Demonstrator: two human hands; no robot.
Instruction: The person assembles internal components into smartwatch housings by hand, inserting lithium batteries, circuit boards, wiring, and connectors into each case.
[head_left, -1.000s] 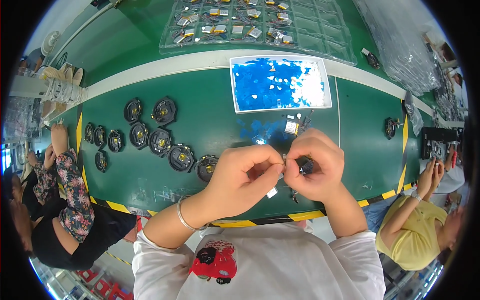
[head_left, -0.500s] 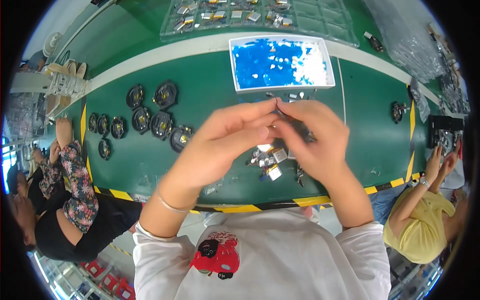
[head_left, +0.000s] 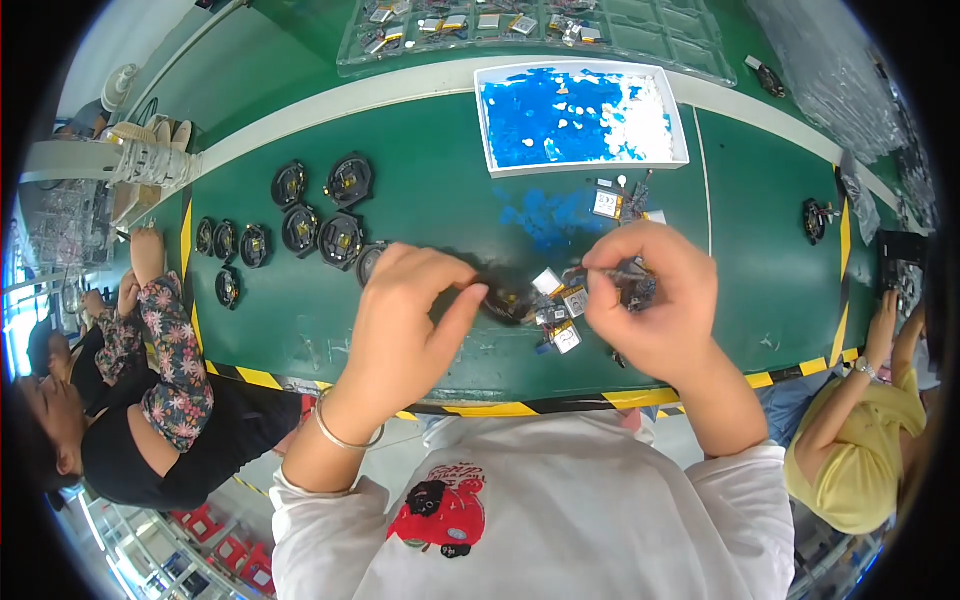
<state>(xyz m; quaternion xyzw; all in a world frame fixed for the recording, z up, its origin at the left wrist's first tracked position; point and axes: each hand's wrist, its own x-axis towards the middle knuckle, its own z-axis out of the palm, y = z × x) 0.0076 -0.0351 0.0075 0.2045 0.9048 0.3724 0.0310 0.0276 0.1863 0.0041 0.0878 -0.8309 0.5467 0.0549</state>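
My left hand (head_left: 415,315) is closed in a pinch on the edge of a round black housing (head_left: 508,303), which is smeared by motion and hangs over the table. To its right, my right hand (head_left: 655,295) has thumb and forefinger pressed together, and what sits between them is too small to make out. A loose group of small silver battery cells (head_left: 566,338) with wires lies between and below the hands. Another battery cell (head_left: 607,204) with wires rests beyond my right hand.
Several round black housings (head_left: 301,230) lie at the left. A white tray (head_left: 488,130) of blue and white bits stands at the back, before a clear compartment tray (head_left: 670,50) of batteries. Another black part (head_left: 816,220) is at the right. Co-workers sit on both sides.
My hands were together over the middle and have moved apart and lower. A round black housing now shows at my left hand's fingertips.
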